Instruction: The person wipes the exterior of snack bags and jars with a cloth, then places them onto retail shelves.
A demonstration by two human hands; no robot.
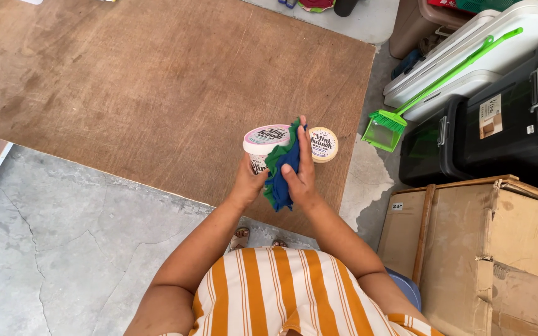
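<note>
Item: round white tub (260, 149) with a pink-and-mint lid, being held upright over the near edge of the brown board (157, 87).

Left hand (248, 185): I am seeing it wrapping the tub's lower wall from below, fingers closed around it.

Right hand (302, 171): I am seeing it lying flat, fingers straight, pressing a blue-and-green cloth (281, 171) against the tub's right side; the cloth is hanging down past the tub's base.

Second item: small round yellow-lidded container (324, 144), standing on the board just right of the tub, apart from both hands.

Handling note, my judgement: the wiping is going best if I am keeping the left grip low and firm so the tub is not tipping, turning the tub against the cloth, and gathering the loose tail so it is not sweeping the yellow-lidded container.

Also right of the tub, well apart: green hand brush (386, 119) leaning on stacked storage bins (505, 118); cardboard boxes (499, 236) nearer me.
</note>
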